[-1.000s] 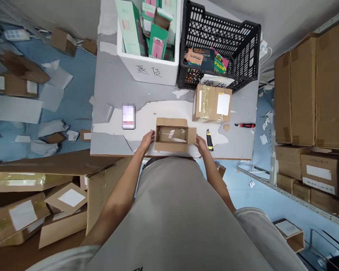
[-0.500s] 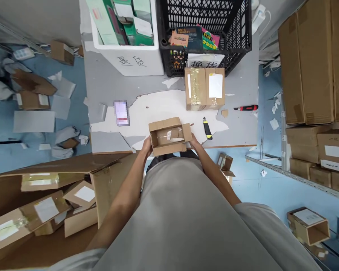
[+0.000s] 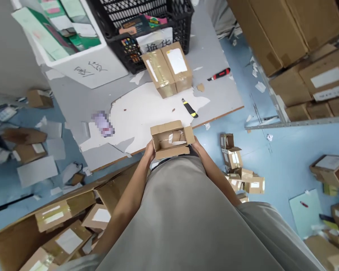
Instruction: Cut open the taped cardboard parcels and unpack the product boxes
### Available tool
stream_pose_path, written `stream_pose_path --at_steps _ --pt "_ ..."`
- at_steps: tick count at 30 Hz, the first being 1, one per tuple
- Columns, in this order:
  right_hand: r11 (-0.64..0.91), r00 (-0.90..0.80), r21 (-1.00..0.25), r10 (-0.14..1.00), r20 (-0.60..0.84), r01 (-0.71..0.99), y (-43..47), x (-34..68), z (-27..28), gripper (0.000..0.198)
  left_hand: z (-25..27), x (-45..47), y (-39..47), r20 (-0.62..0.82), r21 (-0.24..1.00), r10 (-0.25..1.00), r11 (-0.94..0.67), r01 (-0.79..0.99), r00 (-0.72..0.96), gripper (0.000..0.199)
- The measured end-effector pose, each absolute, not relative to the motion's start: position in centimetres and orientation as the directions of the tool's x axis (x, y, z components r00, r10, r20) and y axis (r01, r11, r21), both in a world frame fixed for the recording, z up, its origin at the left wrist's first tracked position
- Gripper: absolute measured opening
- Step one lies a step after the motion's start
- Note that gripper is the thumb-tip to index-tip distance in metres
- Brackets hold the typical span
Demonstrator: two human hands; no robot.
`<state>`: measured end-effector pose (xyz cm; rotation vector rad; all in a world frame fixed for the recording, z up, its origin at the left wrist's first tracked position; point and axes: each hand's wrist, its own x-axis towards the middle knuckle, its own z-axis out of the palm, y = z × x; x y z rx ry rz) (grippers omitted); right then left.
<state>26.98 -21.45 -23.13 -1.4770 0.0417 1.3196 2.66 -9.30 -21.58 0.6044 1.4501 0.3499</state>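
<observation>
Between my hands I hold an opened cardboard box, its flaps folded outward and its inside facing up. My left hand grips the box's left end. At the right end, my right hand is closed on it by a raised flap. Inside lie a small brown piece and something pale that I cannot make out. The box is in front of my body, by the front edge of the table. Beyond it, a black and yellow box cutter lies on the tabletop.
Two taped cardboard boxes stand against a black crate. A white bin holds green packages. A red box cutter lies at right. A large carton with boxes is at lower left; small boxes litter the floor.
The view has turned rightward, so the table now appears tilted and more floor shows at right. The box stays in both hands, now closer to the table's right end.
</observation>
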Motion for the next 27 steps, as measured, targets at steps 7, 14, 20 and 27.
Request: stream_pose_path --at_steps 7,14,20,27 --pt "-0.267 0.569 -0.701 0.431 -0.701 -0.661 -34.4 24.3 -18.7 0.024 -22.6 5.0 -14.7 -0.752 0.654 0.556 0.699 0.289 0.354 0.057" --pt "-0.116 0.701 -0.725 0.191 -0.687 -0.679 -48.2 21.5 -14.9 0.019 -21.8 8.7 -24.7 -0.774 0.608 0.368 0.661 0.440 0.516 0.055" --pt "0.009 0.744 -0.747 0.099 -0.661 -0.665 -57.7 20.1 -14.0 0.021 -21.5 11.8 -30.7 -0.749 0.630 0.241 0.545 0.553 0.616 0.059" --pt "0.160 0.724 -0.724 -0.065 -0.686 -0.671 -67.9 20.6 -16.5 0.037 -21.3 18.3 -39.7 -0.753 0.648 0.170 0.361 0.671 0.635 0.062"
